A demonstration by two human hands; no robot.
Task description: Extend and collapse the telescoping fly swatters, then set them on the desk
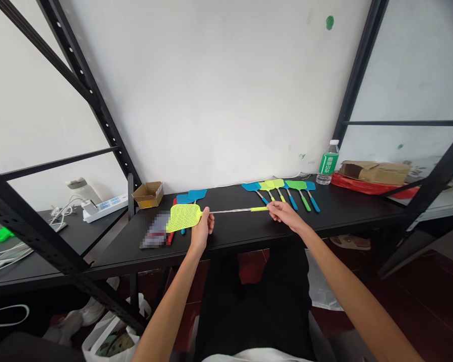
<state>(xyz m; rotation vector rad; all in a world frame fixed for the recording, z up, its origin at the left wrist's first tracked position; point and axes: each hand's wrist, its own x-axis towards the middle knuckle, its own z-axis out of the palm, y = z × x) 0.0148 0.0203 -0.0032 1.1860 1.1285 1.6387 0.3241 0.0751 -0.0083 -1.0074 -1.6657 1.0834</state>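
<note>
A yellow-green fly swatter (184, 216) with a metal rod is stretched out level above the black table. My left hand (203, 226) is closed on it where the perforated head meets the rod. At the other end, the fingers of my right hand (285, 213) pinch the tip of its yellow-green handle. Behind and to the left lie two blue swatters (197, 194), partly hidden by the held one. To the right, a row of several blue, yellow and green swatters (296, 185) rests near the wall, heads away from me.
A small open cardboard box (148, 195) stands at the table's left end, beside the black shelf frame (109, 128). On the right are a water bottle (328, 163) and a longer cardboard box (375, 172) on red plastic. A power strip (105, 207) lies on the table to the left.
</note>
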